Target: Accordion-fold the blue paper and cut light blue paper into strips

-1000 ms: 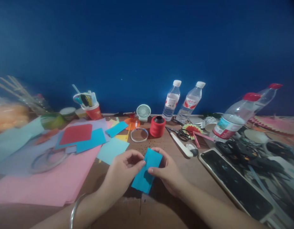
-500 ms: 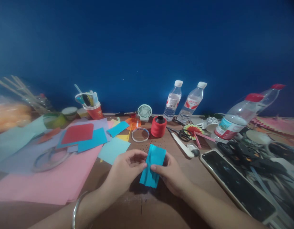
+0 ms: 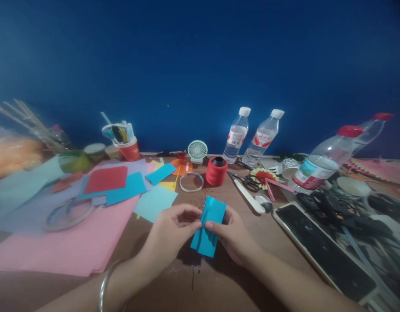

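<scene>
A small creased piece of blue paper (image 3: pixel 210 229) is held up over the brown table between both hands. My left hand (image 3: pixel 175 227) pinches its left edge between thumb and fingers. On the other side my right hand (image 3: pixel 234 234) grips it, the thumb pressed on the front face and the fingers behind, mostly hidden. Pleat-like folds run lengthwise down the paper. Just beyond it stand a spool of red thread (image 3: pixel 216 171) and a clear ring (image 3: pixel 191 182), with small dark specks on the table between.
Coloured paper sheets (image 3: pixel 66 255) spread over the left side, near a red cup of pens (image 3: pixel 130 151). Behind stand a small fan (image 3: pixel 197 150) and water bottles (image 3: pixel 235 138). At right lie scissors (image 3: pixel 252 183), a white craft knife (image 3: pixel 248 197) and a phone (image 3: pixel 326 251).
Both hands keep their hold on the blue paper, which has tilted very slightly. The whole view has shifted a little; nothing was let go.
</scene>
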A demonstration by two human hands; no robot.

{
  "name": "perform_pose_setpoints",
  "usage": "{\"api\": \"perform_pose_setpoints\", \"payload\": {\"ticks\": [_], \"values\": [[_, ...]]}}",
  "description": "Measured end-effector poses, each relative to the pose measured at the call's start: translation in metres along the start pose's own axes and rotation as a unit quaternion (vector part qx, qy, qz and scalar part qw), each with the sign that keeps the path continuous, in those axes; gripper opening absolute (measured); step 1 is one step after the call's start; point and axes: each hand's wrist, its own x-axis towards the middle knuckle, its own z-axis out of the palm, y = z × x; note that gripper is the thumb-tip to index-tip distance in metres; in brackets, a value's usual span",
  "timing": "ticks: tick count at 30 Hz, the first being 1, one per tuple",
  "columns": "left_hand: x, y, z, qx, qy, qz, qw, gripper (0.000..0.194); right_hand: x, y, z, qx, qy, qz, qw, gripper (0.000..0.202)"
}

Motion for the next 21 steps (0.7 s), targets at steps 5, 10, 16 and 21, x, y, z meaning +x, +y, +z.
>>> {"api": "perform_pose_setpoints", "payload": {"ticks": [5,10,16,21], "values": [[-0.0012,0.0031,0.0003,-0.007,-0.005,-0.01,1.0,0.012,0.0007,-0.0007,0.0012,0.01,0.002,-0.004,1.0,0.032],[-0.0021,0.0059,0.0005,-0.006,-0.005,-0.016,1.0,0.013,0.0,-0.0024,0.0022,-0.005,0.013,0.002,1.0,0.03],[-0.0024,0.0046,0.0015,-0.01,-0.013,-0.018,1.0,0.014,0.0005,-0.0016,0.0025,-0.025,0.028,0.008,0.999,0.027],[-0.0033,0.0018,0.0031,-0.016,-0.024,-0.02,0.999,0.017,0.0001,-0.0008,0.0035,-0.019,0.036,0.01,0.999,0.026]]}}
